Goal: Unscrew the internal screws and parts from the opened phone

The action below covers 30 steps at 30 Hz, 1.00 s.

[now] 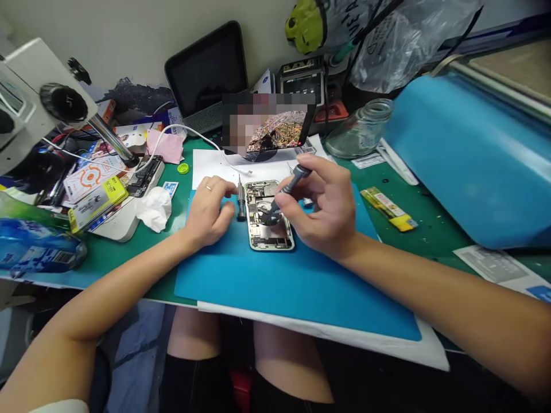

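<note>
An opened phone (267, 229) with its insides showing lies on a blue mat (284, 281). My right hand (322, 209) is closed round a dark screwdriver (287, 189), whose tip points down into the phone's middle. My left hand (210, 209) rests on the mat just left of the phone, its fingers curled against the mat; I cannot make out anything in them. A second small screwdriver (241, 201) lies between that hand and the phone.
A microscope (38, 92) stands at the far left among boxes and a crumpled tissue (154, 207). Behind the phone are a propped phone with a lit screen (275, 131), a tablet (206, 71) and a glass jar (361, 129). A blue roll (465, 155) fills the right.
</note>
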### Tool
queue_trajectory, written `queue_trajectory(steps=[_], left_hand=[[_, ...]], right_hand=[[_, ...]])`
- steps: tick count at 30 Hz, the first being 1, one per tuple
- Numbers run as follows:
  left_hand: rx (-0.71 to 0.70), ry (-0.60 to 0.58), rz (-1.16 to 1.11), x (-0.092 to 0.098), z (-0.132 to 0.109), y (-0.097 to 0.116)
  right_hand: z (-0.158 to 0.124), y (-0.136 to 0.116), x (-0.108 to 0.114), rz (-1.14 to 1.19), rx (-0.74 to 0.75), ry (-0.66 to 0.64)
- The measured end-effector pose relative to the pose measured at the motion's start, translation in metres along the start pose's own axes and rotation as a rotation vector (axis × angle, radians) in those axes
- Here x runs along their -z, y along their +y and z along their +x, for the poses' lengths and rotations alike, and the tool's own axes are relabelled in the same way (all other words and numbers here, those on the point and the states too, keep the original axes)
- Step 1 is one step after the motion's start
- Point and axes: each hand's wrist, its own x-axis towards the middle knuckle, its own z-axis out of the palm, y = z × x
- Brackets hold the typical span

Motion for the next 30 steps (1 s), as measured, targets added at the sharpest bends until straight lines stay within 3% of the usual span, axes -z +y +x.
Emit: queue_trajectory(steps=[4,6,8,11,13,16,20,25,30], left_hand=[[0.025,0.023,0.063,0.032,-0.024,0.034],[0.169,0.09,0.06,0.048,-0.061,0.065],[0.362,0.184,0.082,0.053,-0.116,0.098],[0.512,0.172,0.149,0.04,-0.209,0.136],[0.638,0.083,0.202,0.024,-0.264,0.149],[0.798,-0.105,0.261,0.007,-0.316,0.151],[0.918,-0.325,0.31,-0.002,-0.334,0.13],[1.038,-0.458,0.364,-0.024,-0.313,0.105],[0.996,-0.503,0.378,-0.044,-0.298,0.118]], right_hand=[[0.0,0.013,0.013,-0.247,0.129,0.011],[0.0,0.02,0.021,-0.354,0.173,-0.023],[0.003,0.025,0.029,-0.425,0.14,-0.063],[0.01,0.027,0.037,-0.455,0.038,-0.061],[0.015,0.027,0.04,-0.446,-0.04,-0.024],[0.021,0.031,0.042,-0.402,-0.125,0.039],[0.029,0.046,0.046,-0.342,-0.244,0.098],[0.03,0.063,0.049,-0.287,-0.358,0.148],[0.025,0.059,0.042,-0.215,-0.371,0.099]])
